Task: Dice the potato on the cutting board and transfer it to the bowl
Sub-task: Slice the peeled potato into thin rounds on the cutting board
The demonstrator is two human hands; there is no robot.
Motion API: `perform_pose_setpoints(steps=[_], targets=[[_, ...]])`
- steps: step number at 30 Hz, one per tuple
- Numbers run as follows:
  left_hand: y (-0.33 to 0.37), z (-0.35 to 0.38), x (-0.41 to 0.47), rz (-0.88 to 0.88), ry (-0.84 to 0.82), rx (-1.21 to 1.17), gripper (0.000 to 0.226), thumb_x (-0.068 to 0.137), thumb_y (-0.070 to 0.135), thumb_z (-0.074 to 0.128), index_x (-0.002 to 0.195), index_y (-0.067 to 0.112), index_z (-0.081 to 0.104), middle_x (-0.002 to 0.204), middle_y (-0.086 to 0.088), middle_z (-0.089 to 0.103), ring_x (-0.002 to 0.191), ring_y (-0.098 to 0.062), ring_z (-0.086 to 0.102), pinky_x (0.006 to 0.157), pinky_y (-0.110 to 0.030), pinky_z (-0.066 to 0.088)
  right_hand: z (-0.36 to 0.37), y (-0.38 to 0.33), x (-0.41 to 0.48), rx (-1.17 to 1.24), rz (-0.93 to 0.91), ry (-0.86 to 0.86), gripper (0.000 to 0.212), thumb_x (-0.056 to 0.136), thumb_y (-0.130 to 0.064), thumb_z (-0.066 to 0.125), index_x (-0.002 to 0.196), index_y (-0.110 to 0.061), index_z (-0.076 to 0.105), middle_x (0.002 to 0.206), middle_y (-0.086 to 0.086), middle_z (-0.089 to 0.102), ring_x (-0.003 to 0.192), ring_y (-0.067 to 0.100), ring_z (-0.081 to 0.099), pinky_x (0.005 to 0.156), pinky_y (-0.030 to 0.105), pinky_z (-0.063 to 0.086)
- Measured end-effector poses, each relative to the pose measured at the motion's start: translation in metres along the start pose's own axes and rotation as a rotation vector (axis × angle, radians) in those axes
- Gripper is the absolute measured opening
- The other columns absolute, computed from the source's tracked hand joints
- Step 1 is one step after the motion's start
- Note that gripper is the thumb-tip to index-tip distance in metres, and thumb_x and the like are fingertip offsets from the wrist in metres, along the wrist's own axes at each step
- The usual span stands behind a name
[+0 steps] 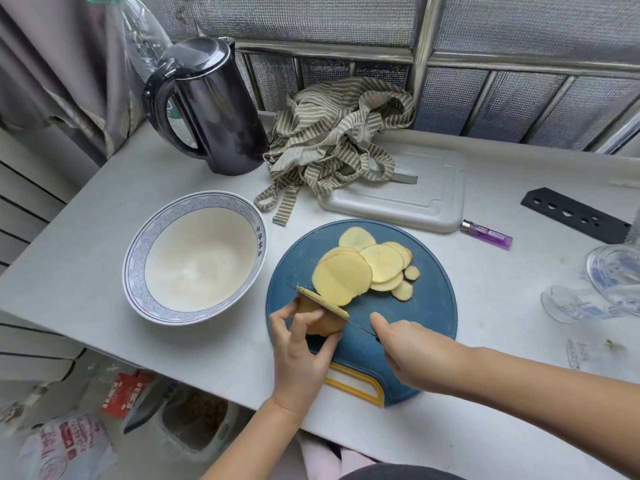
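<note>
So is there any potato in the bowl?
Empty: the bowl shows only its bare white inside; the potato slices lie on the cutting board.

Pretty cramped corner tbh: a pale grey countertop sits against a dull metal window frame filled with silvery quilted foil panels. A grey-mauve fabric curtain hangs at the left, and the daylight is soft and flat.

Left hand gripping potato, right hand slicing with knife

Counter open left of bowl; kettle, striped cloth (bunched) and tray stand behind cutting board
</note>
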State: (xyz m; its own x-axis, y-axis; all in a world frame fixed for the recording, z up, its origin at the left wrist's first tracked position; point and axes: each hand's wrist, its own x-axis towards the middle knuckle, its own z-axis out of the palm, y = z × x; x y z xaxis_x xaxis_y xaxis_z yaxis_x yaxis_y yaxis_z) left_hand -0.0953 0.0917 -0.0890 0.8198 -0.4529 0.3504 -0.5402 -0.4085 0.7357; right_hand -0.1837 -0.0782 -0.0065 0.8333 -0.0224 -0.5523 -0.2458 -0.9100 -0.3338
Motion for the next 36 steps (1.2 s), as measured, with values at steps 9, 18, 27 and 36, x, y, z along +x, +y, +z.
perform_pose_setpoints(steps=[9, 18, 27, 36], targets=[[-0.002, 0.000, 0.000, 0.017, 0.004, 0.022, 0.061, 0.065, 0.015, 0.089, 0.106, 0.033, 0.048, 0.113, 0.006, 0.033, 0.105, -0.030, 0.050, 0.083, -0.051, 0.052, 0.001, 0.000, -0.001, 0.009, -0.003, -0.002, 0.021, 0.095, -0.004, 0.039, 0.093, -0.019, 0.024, 0.070, 0.003, 0.037, 0.058, 0.018, 0.032, 0.048, 0.034, 0.023], [-0.004, 0.002, -0.002, 0.022, 0.001, 0.020, 0.062, 0.064, 0.017, 0.089, 0.109, 0.032, 0.050, 0.113, -0.001, 0.037, 0.115, -0.020, 0.045, 0.087, -0.047, 0.052, -0.008, -0.014, 0.020, 0.052, -0.022, 0.003, 0.021, 0.087, 0.001, 0.043, 0.100, -0.013, 0.034, 0.076, 0.008, 0.045, 0.062, 0.022, 0.041, 0.050, 0.038, 0.029], [-0.005, 0.003, -0.003, 0.031, 0.007, 0.030, 0.066, 0.063, 0.014, 0.090, 0.111, 0.033, 0.049, 0.114, -0.006, 0.039, 0.114, -0.028, 0.048, 0.086, -0.051, 0.052, 0.004, -0.008, 0.027, 0.066, -0.025, 0.064, 0.021, 0.091, -0.001, 0.043, 0.104, -0.014, 0.034, 0.071, 0.004, 0.042, 0.060, 0.020, 0.042, 0.048, 0.036, 0.029], [-0.003, 0.005, -0.002, -0.009, -0.004, 0.032, 0.062, 0.066, 0.016, 0.088, 0.113, 0.032, 0.049, 0.117, -0.006, 0.038, 0.120, -0.020, 0.042, 0.090, -0.051, 0.051, 0.002, -0.009, 0.030, 0.038, -0.030, 0.084, 0.019, 0.091, -0.001, 0.043, 0.096, -0.015, 0.030, 0.073, 0.005, 0.042, 0.062, 0.021, 0.042, 0.048, 0.035, 0.027]])
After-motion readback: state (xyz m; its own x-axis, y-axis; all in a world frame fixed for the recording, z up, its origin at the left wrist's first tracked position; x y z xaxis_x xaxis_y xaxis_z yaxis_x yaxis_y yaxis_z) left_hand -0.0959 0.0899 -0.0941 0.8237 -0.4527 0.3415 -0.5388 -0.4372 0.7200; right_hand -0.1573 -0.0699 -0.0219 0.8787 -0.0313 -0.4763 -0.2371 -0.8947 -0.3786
